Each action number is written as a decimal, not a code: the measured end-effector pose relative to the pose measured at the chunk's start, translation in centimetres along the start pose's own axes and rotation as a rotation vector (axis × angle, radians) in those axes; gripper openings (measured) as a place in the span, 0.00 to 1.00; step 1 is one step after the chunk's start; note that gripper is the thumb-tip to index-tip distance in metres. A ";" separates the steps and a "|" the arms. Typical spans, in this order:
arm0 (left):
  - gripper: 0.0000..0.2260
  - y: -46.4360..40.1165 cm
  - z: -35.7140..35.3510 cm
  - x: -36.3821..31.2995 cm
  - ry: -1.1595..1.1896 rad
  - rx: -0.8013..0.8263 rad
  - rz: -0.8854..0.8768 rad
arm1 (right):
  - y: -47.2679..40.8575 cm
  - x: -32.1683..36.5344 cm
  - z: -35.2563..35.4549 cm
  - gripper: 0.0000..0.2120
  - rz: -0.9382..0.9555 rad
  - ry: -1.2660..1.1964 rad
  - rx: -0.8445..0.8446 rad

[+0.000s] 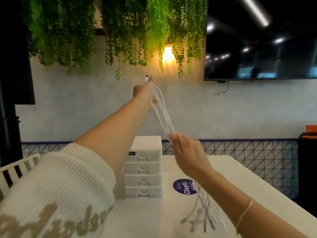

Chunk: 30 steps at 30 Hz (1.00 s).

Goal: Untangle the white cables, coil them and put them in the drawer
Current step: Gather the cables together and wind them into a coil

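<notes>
- Greenery [120,31] hung from the ceiling above a pale wall, with a lit lamp [167,54] among the leaves and a dark screen [260,38] to the right; below stood a white table [171,217].
- Off the table's left edge, a white slatted chair back [15,167] showed behind a cream knitted sleeve [56,191].
- Her left hand [145,93] was raised high, fingers curled round a bundle of white cables [162,114], one plug [146,78] poking out above the grip.
- Near the middle of the table's far edge stood a small white drawer unit [144,169], all four drawers closed.
- Her right hand [186,152], lower down, pinched the same strands at its fingertips, so they ran taut between the two hands.
- The loose ends [204,215] trailed down under that wrist onto the table near its right edge, beside a purple sticker [186,187].
- The cables looked light, limp and rather slick; I judged they would slip and spring out of a coil, so a hold by the stiffer plug ends seemed best.
</notes>
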State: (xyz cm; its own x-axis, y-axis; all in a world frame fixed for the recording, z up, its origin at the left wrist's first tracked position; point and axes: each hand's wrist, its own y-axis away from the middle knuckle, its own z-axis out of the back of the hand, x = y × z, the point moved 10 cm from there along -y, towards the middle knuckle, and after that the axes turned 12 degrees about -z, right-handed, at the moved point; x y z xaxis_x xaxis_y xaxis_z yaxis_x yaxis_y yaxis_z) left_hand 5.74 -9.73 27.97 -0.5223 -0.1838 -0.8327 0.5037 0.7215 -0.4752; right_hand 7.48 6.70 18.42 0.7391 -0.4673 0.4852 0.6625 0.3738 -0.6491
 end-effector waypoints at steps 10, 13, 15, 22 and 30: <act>0.05 -1.4 3.7 0.1 0.110 -0.152 -0.046 | 3.0 -5.5 -3.7 0.11 0.087 0.192 0.123; 0.03 -2.5 5.9 -1.1 0.178 -0.212 -0.054 | 4.3 -13.0 -5.4 0.10 -0.075 0.399 0.266; 0.01 -2.5 6.1 -2.4 0.168 -0.196 -0.086 | 5.0 -17.9 -5.9 0.11 -0.216 0.536 0.394; 0.14 1.7 -0.4 -1.8 0.048 0.041 -0.100 | 1.2 -10.4 -3.0 0.39 -0.348 -0.027 0.633; 0.08 3.8 -5.0 -2.1 -0.190 0.248 -0.234 | -7.2 1.1 2.1 0.14 -0.270 -0.778 0.234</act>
State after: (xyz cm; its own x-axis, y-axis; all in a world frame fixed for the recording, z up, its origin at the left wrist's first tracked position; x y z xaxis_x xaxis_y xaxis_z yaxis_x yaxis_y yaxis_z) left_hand 5.35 -3.26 29.31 -0.5180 -0.4614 -0.7203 0.5489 0.4665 -0.6936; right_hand 3.76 5.20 24.89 0.3689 0.0872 0.9254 0.7727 0.5245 -0.3575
